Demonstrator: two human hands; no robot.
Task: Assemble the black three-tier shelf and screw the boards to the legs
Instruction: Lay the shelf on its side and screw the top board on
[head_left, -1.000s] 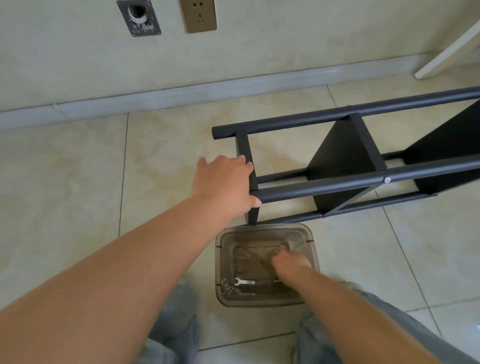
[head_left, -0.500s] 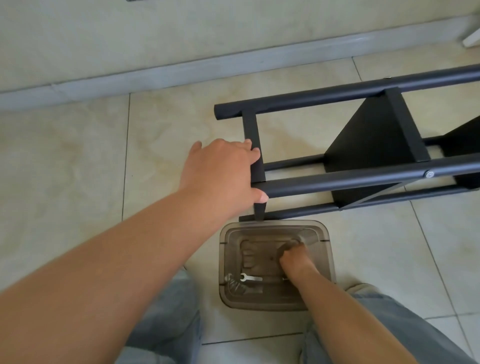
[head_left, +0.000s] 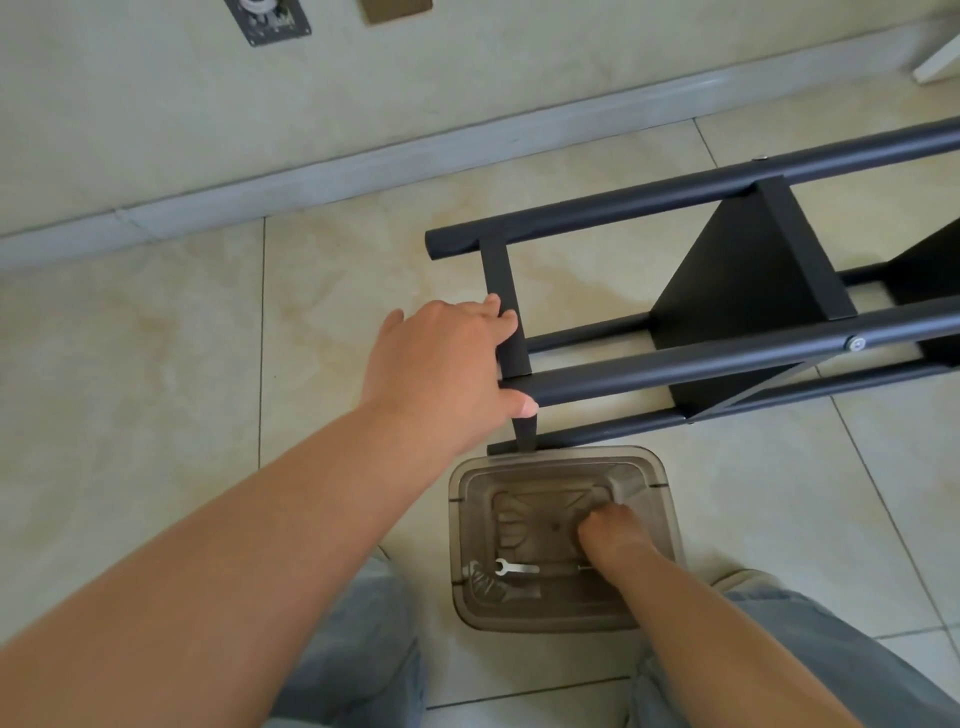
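The black metal-tube three-tier shelf (head_left: 727, 322) is lying sideways on the tiled floor (head_left: 156, 364) — rigid, probably light, best held by its legs. The left hand (head_left: 447, 364) is clasping the end crossbar (head_left: 506, 312), while the right hand (head_left: 615, 535) is reaching into the translucent brown plastic bin (head_left: 561, 616) — its grip cannot be told.

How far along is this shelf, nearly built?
Partly. The black metal shelf frame lies on its side with a black board fitted and one silver screw in. The left hand steadies it; the right hand reaches into the translucent brown bin. More screwing probably remains.
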